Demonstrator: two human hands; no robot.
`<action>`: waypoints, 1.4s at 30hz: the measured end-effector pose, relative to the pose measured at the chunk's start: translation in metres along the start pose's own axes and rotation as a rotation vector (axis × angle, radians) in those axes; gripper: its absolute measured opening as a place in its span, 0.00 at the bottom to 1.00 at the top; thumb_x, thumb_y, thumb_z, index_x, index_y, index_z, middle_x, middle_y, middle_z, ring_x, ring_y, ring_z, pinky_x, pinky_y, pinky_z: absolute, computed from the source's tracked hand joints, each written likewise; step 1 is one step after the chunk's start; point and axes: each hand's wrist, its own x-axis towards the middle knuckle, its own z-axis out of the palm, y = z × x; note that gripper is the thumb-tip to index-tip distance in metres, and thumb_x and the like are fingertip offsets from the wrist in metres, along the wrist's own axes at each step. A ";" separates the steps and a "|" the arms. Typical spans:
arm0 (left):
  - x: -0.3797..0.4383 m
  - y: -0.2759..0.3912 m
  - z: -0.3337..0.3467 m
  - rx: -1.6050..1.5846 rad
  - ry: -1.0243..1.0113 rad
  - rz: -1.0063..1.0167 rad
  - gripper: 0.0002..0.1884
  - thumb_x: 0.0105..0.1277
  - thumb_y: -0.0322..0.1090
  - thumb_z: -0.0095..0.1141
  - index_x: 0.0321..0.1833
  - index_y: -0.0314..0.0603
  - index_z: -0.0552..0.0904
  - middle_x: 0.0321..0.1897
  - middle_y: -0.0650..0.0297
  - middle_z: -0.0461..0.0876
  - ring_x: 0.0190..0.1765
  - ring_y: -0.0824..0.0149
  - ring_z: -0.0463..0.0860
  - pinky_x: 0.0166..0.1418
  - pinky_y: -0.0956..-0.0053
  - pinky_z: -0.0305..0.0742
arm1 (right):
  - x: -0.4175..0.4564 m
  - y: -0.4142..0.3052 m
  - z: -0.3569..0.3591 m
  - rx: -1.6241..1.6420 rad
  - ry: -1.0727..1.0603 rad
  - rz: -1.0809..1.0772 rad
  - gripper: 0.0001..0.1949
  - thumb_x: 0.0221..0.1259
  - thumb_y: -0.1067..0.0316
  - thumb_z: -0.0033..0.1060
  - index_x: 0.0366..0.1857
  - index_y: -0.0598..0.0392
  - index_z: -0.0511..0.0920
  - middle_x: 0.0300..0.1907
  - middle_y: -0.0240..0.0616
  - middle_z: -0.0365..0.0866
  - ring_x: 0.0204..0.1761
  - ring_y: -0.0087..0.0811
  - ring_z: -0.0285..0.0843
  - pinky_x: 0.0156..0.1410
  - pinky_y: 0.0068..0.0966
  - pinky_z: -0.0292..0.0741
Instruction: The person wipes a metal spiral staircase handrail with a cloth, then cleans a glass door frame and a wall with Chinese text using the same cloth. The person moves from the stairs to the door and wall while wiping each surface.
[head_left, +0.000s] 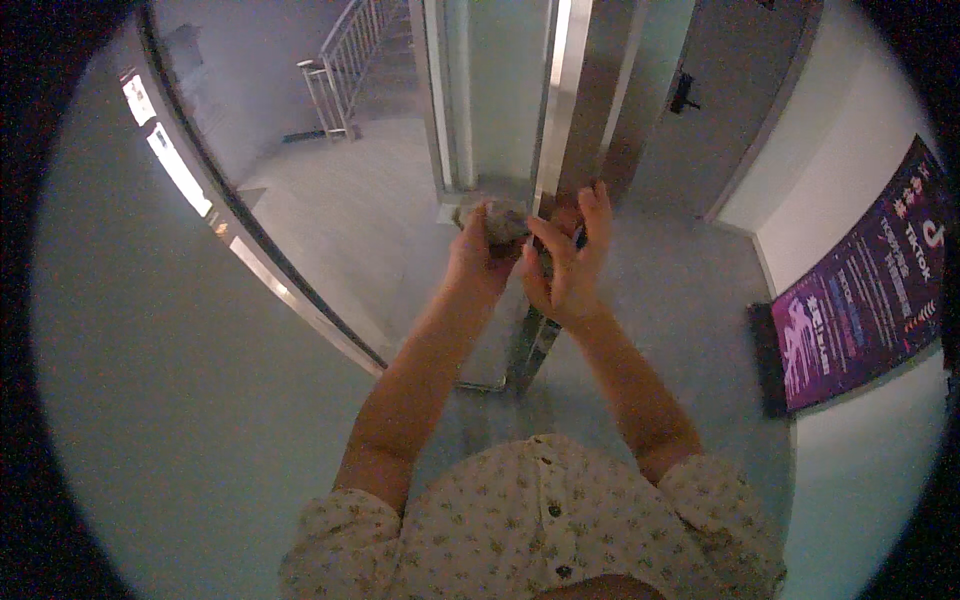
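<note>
My left hand (480, 244) holds a crumpled greyish-beige cloth (504, 223), its thumb lying along the near side. The cloth is up against or close to a glass door panel (506, 97). Beside it, my right hand (574, 259) is at the panel's upright metal edge (553, 127). Its fingers are spread and partly bent around that edge, the upper ones pointing up. A small dark part shows between those fingers, too blurred to name. Whether the right fingers grip the edge cannot be made out.
Through the glass at left are a pale floor (337, 195) and a staircase with a metal railing (330, 97). A grey door (697, 142) with a black lever handle (684, 97) stands at right. A purple printed poster (862, 300) covers part of the right wall.
</note>
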 end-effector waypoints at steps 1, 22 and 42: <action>-0.006 0.002 0.016 0.110 0.068 0.087 0.19 0.72 0.42 0.58 0.60 0.41 0.74 0.52 0.53 0.80 0.55 0.53 0.82 0.60 0.57 0.82 | -0.003 0.000 0.002 0.028 0.047 0.041 0.18 0.57 0.71 0.60 0.53 0.52 0.81 0.72 0.57 0.62 0.73 0.61 0.58 0.77 0.59 0.55; -0.020 0.166 0.182 1.881 -0.068 2.185 0.31 0.52 0.36 0.69 0.62 0.42 0.79 0.64 0.47 0.71 0.68 0.42 0.69 0.70 0.51 0.67 | 0.135 -0.033 0.012 -0.195 -0.100 -0.151 0.29 0.57 0.67 0.57 0.68 0.57 0.73 0.80 0.46 0.55 0.81 0.58 0.47 0.79 0.65 0.47; 0.037 0.492 0.010 0.654 0.426 1.506 0.20 0.63 0.32 0.62 0.59 0.45 0.79 0.44 0.58 0.79 0.38 0.60 0.81 0.45 0.60 0.79 | 0.099 -0.065 0.004 -0.105 0.011 -0.201 0.18 0.57 0.67 0.60 0.53 0.57 0.79 0.77 0.52 0.59 0.77 0.65 0.54 0.77 0.63 0.55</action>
